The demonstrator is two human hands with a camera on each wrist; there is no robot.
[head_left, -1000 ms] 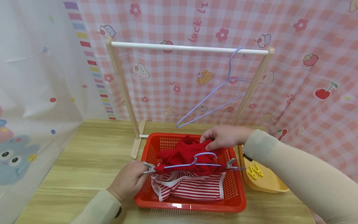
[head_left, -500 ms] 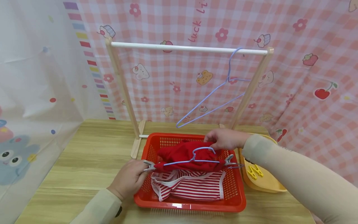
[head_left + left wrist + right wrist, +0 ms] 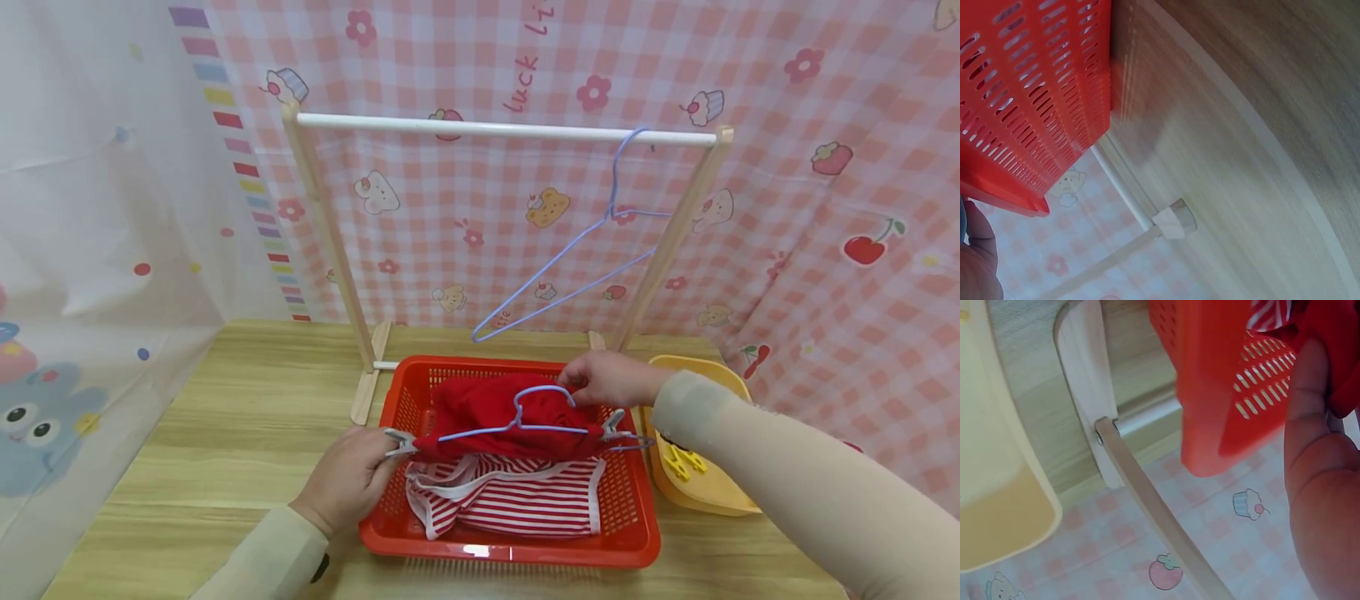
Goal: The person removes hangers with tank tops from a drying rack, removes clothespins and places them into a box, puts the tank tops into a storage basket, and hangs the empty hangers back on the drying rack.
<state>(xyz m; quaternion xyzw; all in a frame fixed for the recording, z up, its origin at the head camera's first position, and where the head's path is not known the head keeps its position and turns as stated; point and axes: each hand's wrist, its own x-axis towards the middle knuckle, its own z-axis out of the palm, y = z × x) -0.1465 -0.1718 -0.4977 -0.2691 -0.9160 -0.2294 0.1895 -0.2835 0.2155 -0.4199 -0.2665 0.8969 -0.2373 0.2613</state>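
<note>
My left hand (image 3: 348,479) pinches a grey clothes clip (image 3: 401,444) at the left end of a light-blue wire hanger (image 3: 480,432). A second grey clip (image 3: 615,425) sits near the hanger's right end. Both clips hold the edge of a red garment (image 3: 480,404), which lies bunched behind the hanger, over a red plastic basket (image 3: 510,553). My right hand (image 3: 615,379) pinches the garment's far right part between thumb and fingers, as the right wrist view also shows. A red-and-white striped garment (image 3: 525,504) lies in the basket's front half.
Behind the basket stands a wooden rack with a white rail (image 3: 465,127), from which another blue hanger (image 3: 555,271) hangs at the right. A yellow tray (image 3: 720,500) with yellow clips (image 3: 678,462) stands right of the basket, under my right forearm. A checked cloth backs the table (image 3: 187,458).
My right hand has moved right, drawing the red garment with it so it spreads flatter. The hanger has risen slightly at its hook. My left hand has stayed at the clip.
</note>
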